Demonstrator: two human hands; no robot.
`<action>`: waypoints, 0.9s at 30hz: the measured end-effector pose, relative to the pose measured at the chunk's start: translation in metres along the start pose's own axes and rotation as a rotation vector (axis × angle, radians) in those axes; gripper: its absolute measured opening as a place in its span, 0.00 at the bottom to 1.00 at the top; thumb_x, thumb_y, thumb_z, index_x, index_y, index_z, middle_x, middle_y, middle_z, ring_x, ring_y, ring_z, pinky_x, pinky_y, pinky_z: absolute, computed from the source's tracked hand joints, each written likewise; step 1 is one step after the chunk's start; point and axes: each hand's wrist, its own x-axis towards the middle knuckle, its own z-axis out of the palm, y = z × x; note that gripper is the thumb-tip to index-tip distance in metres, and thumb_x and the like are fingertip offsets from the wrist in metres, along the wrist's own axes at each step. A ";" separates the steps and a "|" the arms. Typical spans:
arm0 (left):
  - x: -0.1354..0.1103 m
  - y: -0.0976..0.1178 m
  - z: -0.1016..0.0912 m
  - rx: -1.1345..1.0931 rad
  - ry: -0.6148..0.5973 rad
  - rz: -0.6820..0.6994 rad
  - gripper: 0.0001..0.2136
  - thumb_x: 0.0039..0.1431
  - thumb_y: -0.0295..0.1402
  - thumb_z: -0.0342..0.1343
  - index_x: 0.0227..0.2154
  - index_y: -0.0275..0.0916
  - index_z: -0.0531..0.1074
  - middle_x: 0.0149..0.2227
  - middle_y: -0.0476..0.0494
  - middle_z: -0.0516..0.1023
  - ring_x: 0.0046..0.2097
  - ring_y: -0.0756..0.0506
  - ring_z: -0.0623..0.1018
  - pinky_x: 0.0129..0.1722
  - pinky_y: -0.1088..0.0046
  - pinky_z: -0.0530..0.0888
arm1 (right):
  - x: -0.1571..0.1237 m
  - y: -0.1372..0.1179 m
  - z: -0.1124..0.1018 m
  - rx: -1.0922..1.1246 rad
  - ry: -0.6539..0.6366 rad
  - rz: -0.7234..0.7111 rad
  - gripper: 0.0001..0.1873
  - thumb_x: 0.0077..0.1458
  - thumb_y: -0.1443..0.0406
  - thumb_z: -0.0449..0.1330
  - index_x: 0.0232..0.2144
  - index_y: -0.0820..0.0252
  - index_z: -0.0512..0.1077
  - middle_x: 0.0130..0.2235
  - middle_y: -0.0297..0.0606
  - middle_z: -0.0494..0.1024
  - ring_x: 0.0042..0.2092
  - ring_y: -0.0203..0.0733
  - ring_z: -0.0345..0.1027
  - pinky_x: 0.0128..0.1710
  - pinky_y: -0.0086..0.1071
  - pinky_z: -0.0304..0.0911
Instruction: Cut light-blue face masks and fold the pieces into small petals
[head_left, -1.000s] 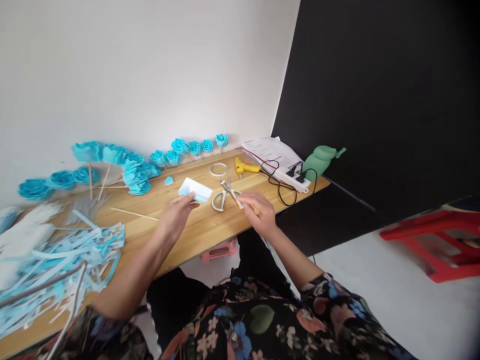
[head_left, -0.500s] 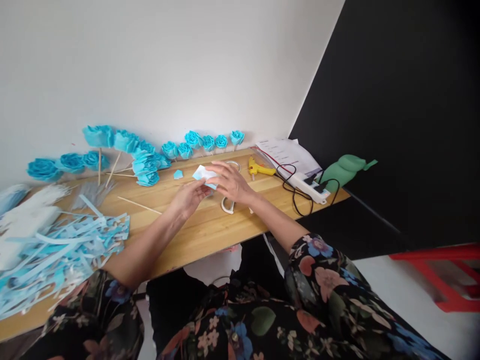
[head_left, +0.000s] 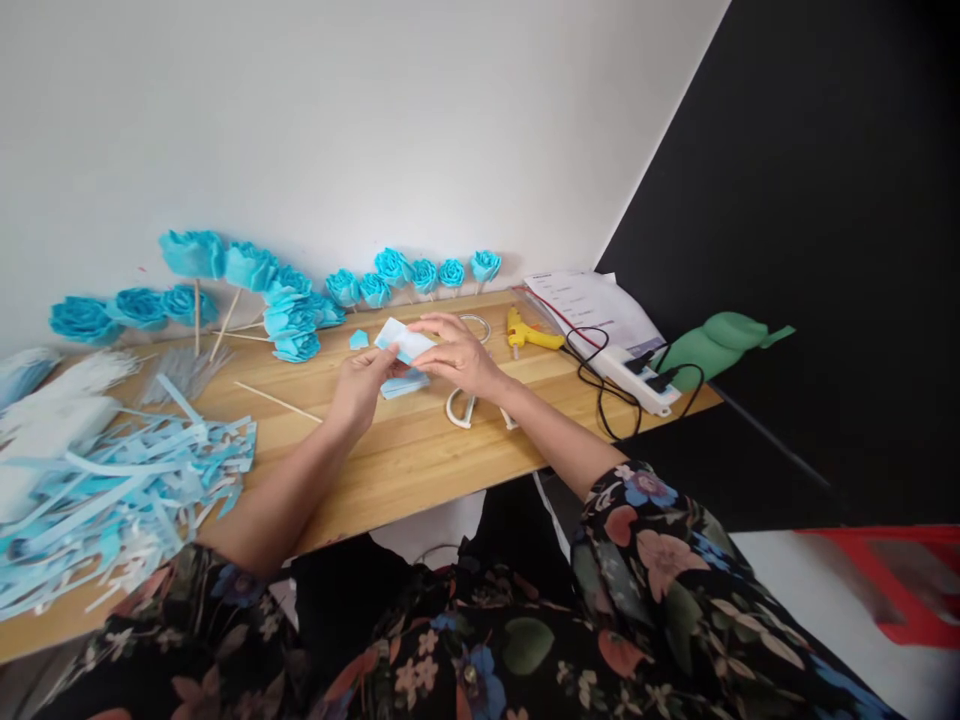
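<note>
A pale blue and white piece of paper point(head_left: 405, 342) is held between my two hands above the wooden table. My left hand point(head_left: 358, 388) pinches its left edge with the thumb on top. At the right end, the fingers of my right hand point(head_left: 459, 355) are closed on the same piece. Just below lies a small stack of light blue pieces point(head_left: 405, 384) on the tabletop, partly covered by my hands. A small bright blue cut piece point(head_left: 359, 340) rests behind my left hand. Scissors point(head_left: 460, 410) lie under my right hand and wrist, partly hidden.
Several blue paper flowers point(head_left: 291, 312) on sticks line the wall. Blue and white strips point(head_left: 127, 500) heap at the left, and a thin stick point(head_left: 277, 401) lies nearer. To the right are a yellow glue gun point(head_left: 532, 332), a power strip point(head_left: 634, 380) with black cables, papers and a green object point(head_left: 712, 345).
The paper between my hands is turned flatter and shows more of its face. My left thumb now presses on it, and the stack below has come into view. The camera view has shifted slightly.
</note>
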 end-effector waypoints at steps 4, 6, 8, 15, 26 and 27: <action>0.000 0.002 -0.002 -0.076 -0.018 -0.040 0.17 0.43 0.44 0.71 0.21 0.34 0.76 0.24 0.43 0.78 0.29 0.48 0.76 0.33 0.72 0.73 | 0.005 0.000 0.000 0.033 -0.024 -0.029 0.10 0.63 0.62 0.59 0.36 0.52 0.82 0.57 0.39 0.74 0.63 0.48 0.60 0.61 0.52 0.62; 0.000 0.003 -0.001 -0.119 -0.045 -0.068 0.17 0.42 0.45 0.71 0.22 0.34 0.77 0.24 0.43 0.78 0.29 0.47 0.77 0.34 0.71 0.74 | 0.007 0.000 0.000 0.046 -0.036 -0.027 0.10 0.63 0.62 0.60 0.35 0.52 0.82 0.57 0.40 0.75 0.63 0.49 0.60 0.62 0.52 0.61; 0.000 0.004 -0.001 -0.146 -0.074 -0.089 0.18 0.43 0.46 0.71 0.23 0.33 0.77 0.24 0.42 0.79 0.29 0.47 0.78 0.34 0.70 0.74 | 0.008 0.002 0.000 0.061 -0.038 -0.025 0.10 0.62 0.62 0.60 0.35 0.52 0.82 0.58 0.40 0.75 0.63 0.49 0.60 0.62 0.52 0.61; 0.000 0.001 -0.003 -0.112 -0.083 -0.088 0.16 0.41 0.43 0.72 0.22 0.34 0.77 0.25 0.42 0.80 0.29 0.48 0.78 0.36 0.71 0.74 | 0.008 0.008 0.000 0.124 -0.036 -0.017 0.07 0.61 0.62 0.62 0.35 0.51 0.82 0.58 0.38 0.75 0.63 0.48 0.61 0.62 0.53 0.59; -0.004 -0.004 -0.004 0.157 0.047 0.028 0.17 0.48 0.47 0.66 0.20 0.36 0.76 0.23 0.45 0.77 0.25 0.51 0.71 0.27 0.73 0.64 | 0.020 -0.004 0.004 0.382 0.095 0.273 0.07 0.60 0.61 0.62 0.34 0.56 0.80 0.54 0.41 0.77 0.56 0.43 0.71 0.58 0.42 0.64; -0.005 -0.003 -0.004 0.163 0.039 0.029 0.18 0.48 0.48 0.66 0.20 0.36 0.76 0.23 0.45 0.77 0.25 0.50 0.71 0.27 0.73 0.64 | 0.018 -0.003 0.007 0.428 0.104 0.320 0.08 0.59 0.61 0.63 0.34 0.57 0.80 0.54 0.42 0.77 0.55 0.43 0.72 0.56 0.40 0.65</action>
